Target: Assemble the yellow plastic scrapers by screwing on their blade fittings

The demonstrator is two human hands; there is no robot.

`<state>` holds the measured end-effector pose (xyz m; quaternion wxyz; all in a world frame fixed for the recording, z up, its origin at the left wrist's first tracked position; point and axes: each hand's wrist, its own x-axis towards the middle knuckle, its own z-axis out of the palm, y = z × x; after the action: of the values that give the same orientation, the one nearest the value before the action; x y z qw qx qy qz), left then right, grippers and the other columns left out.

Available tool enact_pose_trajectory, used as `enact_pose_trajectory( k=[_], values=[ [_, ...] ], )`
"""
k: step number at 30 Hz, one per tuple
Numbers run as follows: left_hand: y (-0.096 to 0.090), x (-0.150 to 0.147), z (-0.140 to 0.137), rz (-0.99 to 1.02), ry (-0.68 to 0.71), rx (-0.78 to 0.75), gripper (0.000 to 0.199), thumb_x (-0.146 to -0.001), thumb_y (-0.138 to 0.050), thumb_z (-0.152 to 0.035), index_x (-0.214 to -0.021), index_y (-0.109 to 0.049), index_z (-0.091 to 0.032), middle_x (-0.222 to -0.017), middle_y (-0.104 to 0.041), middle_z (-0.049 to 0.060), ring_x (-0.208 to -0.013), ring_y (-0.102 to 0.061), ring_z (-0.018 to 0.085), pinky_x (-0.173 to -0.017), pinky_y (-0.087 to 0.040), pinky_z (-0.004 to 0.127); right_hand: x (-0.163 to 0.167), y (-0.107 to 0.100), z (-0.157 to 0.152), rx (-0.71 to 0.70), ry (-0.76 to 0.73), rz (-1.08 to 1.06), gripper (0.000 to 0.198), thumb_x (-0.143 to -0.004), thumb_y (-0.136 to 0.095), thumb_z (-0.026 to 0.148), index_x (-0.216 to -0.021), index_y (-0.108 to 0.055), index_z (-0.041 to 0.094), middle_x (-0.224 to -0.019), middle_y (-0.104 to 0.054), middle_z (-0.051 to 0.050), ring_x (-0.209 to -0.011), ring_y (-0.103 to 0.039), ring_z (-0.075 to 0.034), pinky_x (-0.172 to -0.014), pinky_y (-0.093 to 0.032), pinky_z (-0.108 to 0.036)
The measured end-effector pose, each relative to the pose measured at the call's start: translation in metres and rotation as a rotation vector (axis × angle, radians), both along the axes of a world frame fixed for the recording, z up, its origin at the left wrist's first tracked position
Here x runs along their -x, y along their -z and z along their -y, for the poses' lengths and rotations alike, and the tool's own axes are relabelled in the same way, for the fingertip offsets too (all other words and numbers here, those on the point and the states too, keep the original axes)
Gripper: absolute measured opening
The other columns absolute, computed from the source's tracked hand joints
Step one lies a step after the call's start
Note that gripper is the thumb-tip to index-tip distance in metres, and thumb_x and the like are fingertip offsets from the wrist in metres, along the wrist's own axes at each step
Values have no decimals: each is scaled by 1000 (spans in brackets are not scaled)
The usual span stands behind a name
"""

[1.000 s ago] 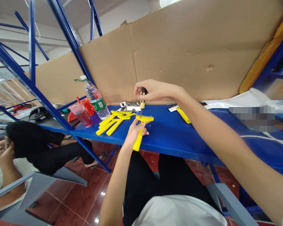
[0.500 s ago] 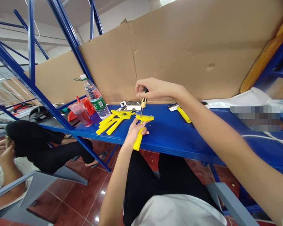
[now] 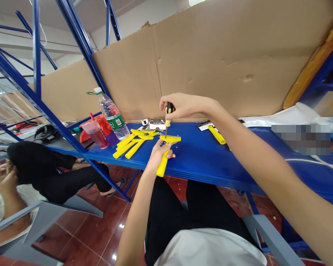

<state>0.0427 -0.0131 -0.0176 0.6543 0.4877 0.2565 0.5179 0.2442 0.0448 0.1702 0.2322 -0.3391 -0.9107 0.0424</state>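
My left hand (image 3: 158, 154) is closed round the neck of a yellow T-shaped scraper (image 3: 162, 167), its wide head facing away from me at the table's front half. Above it, my right hand (image 3: 175, 105) grips the black and cream handle of a screwdriver (image 3: 168, 119). The screwdriver stands nearly upright, its tip at the left part of the scraper's head; the exact contact is too small to make out. Several more yellow scrapers (image 3: 131, 143) lie in a pile left of my left hand. Tiny bits, perhaps screws, lie on the table beside the head.
On the blue table (image 3: 194, 162) stand a water bottle (image 3: 115, 117) and a red drink cup (image 3: 98, 135) at left. Small boxes (image 3: 157, 123) lie at the back. Another yellow handle (image 3: 217, 135) lies at right. A seated person (image 3: 41, 170) is at far left.
My right hand has turned slightly and the screwdriver handle has shifted a little with it. My left hand and the scraper stay in place.
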Motion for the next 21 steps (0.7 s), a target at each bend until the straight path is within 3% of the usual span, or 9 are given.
enact_pose_trajectory(
  k=[5,11,16,21],
  values=[
    [-1,0,0,-3,-3,7,60,-80,-101,-37,-120,-59,-21,-124,-81,12,-55,-44,3,-73,-56,34,3,-1,6,0,20,-11,20,-95,-82,38,-106,-74,23,-108,-79,-8,-93,-66,-25,-76,-44,-37],
    [1,0,0,-2,-9,2,54,-83,-99,-37,-118,-62,-19,-124,-79,14,-56,-43,3,-76,-56,36,4,-1,8,-9,-4,11,20,-88,-85,27,-105,-76,22,-107,-79,-7,-91,-66,-24,-76,-45,-37],
    [2,1,-1,-4,-3,12,49,-85,-97,-36,-116,-62,-19,-117,-80,12,-56,-43,4,-77,-58,36,1,-4,8,-24,21,61,21,-93,-86,41,-99,-82,21,-99,-81,-7,-88,-68,-23,-76,-44,-35],
    [2,2,-2,0,8,16,48,-86,-94,-34,-116,-61,-18,-128,-81,16,-56,-44,3,-78,-60,34,-4,-7,12,60,76,138,32,-99,-82,51,-98,-86,19,-79,-79,-4,-74,-68,-20,-73,-44,-32]
  ],
)
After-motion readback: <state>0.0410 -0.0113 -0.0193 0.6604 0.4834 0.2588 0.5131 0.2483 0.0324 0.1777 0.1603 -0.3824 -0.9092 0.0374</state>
